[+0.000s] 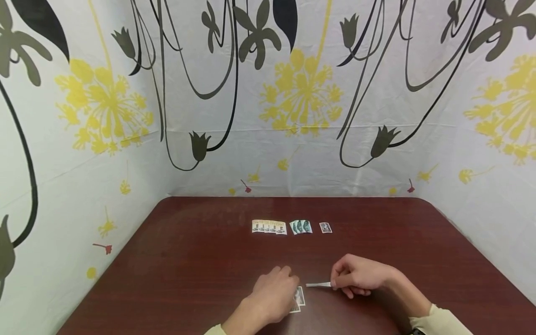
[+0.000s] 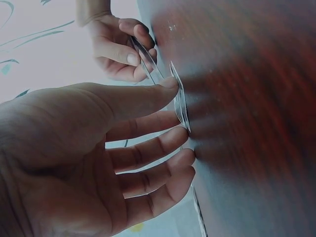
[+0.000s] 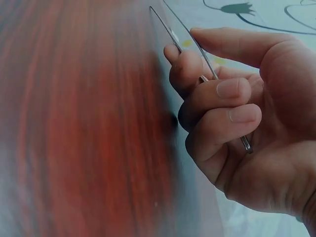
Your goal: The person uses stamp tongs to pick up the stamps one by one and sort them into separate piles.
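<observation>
My left hand is low over the table, its thumb on small stamps and its fingertips behind them, pinching them just off the wood. In the head view, two pale-edged stamps show beside that hand, partly covered by it. My right hand holds metal tweezers, fingers curled round the shanks. The tweezers' two arms stand apart in the right wrist view. Their tips point left, close to the left thumb, and whether they touch a stamp I cannot tell.
Farther back on the dark red wooden table lie an overlapping row of yellowish stamps, a fanned group of green stamps and a single grey stamp. A flower-patterned cloth hangs behind and at both sides.
</observation>
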Motion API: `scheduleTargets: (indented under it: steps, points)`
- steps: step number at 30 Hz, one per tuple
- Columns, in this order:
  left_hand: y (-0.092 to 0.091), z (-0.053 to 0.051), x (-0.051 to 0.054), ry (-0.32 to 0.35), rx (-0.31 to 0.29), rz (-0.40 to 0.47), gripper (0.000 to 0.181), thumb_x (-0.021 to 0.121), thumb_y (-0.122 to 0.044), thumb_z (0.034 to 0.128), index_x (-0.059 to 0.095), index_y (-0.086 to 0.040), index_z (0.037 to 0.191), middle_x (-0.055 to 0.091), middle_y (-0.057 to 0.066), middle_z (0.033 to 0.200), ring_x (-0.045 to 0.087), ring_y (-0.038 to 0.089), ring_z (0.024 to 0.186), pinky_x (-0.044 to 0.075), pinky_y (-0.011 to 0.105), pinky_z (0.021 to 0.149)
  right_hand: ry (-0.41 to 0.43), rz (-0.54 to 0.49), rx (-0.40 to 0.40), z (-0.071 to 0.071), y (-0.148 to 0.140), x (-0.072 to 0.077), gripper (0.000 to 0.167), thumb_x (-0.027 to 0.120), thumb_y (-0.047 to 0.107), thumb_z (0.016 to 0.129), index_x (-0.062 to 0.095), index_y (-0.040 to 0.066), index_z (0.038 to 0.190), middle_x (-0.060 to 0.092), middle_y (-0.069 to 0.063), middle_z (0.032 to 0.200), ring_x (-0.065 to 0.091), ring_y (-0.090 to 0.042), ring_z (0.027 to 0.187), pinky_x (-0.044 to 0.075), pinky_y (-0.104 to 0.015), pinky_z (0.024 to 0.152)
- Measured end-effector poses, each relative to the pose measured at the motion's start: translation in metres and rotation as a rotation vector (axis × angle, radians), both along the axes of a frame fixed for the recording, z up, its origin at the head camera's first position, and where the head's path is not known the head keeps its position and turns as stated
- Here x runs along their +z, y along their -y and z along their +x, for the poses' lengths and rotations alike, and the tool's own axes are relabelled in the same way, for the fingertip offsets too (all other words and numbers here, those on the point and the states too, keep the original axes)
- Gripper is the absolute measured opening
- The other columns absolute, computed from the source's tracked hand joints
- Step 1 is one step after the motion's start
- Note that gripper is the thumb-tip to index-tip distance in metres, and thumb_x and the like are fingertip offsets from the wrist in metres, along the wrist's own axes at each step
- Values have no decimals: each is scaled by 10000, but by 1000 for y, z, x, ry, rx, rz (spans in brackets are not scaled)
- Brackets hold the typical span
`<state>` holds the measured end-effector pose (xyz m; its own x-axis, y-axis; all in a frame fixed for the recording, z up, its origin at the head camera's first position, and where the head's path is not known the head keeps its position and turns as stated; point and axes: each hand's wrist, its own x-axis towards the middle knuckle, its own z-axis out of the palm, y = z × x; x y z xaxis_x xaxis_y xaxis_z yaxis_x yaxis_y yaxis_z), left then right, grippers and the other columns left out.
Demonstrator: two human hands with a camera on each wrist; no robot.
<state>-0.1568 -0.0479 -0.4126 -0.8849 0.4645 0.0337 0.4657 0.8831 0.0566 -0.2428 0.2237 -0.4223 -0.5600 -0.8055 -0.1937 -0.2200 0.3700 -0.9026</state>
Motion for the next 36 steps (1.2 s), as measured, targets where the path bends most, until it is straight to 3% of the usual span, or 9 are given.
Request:
scheduleTargets:
  steps: [2,5,12,18,36]
  points:
    - [0,0,0,2,-3,-3,246,833,-298,878,773,-187,1090,650,-43,1005,594,120,873,535,309,613,2,-4,14,1,2,0,181,647,92,985,694,-74,931,554,-167,583,410,12,410,335,-184,390]
    - [0,0,1,-6,-4,-8,253,838,-300,875,772,-186,1092,650,-43,998,594,120,869,534,309,612,6,-7,22,4,6,1,179,654,83,972,689,-84,918,548,-163,569,406,14,407,328,-180,388]
    - [0,0,0,-25,-5,6,246,844,-285,858,765,-183,1068,639,-38,969,591,128,856,526,317,600,11,-19,33,9,11,-1,185,655,73,957,675,-97,886,579,42,595,399,38,405,313,-165,382]
    - [0,1,-1,-27,7,15,243,845,-273,846,749,-181,1049,629,-32,961,593,140,868,522,329,606,22,-15,27,12,16,-3,218,667,89,961,662,-116,887,550,39,583,382,46,416,297,-159,391]
    - [0,3,0,-42,18,3,263,849,-340,836,735,-209,1033,620,-49,953,594,132,866,524,329,611,-50,-36,22,12,18,-5,182,650,75,978,677,-84,894,505,78,605,427,18,490,312,-159,429]
